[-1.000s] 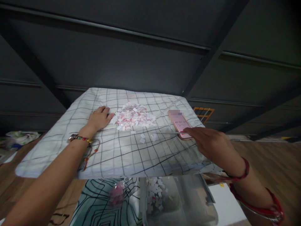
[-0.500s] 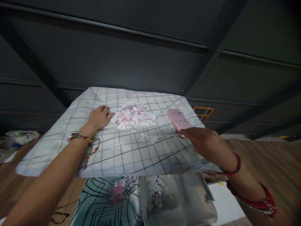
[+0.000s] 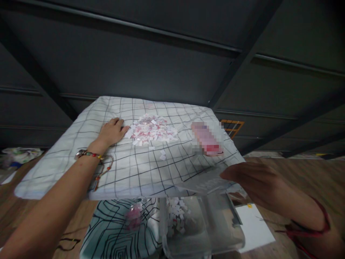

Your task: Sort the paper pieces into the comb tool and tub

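Observation:
My left hand lies palm down on the checked cloth, its fingers stretched out beside a pile of small white and pink paper pieces. A few loose pieces lie in front of the pile. At the table's right front, my right hand pinches a see-through plastic bag, blurred by motion, with faint white marks on it. The bag hangs over the table's front edge. Beyond it lies a pink phone, partly pixelated, which the hand does not touch.
Below the front edge stands a transparent plastic box with white paper pieces at its left. Beside it, a pink packet lies on green patterned fabric. Dark panels rise behind the checked table.
My right hand has moved away from the phone, right and toward me, drawing the plastic bag along. A few paper pieces near the bag are gone from the cloth. My left hand stays put.

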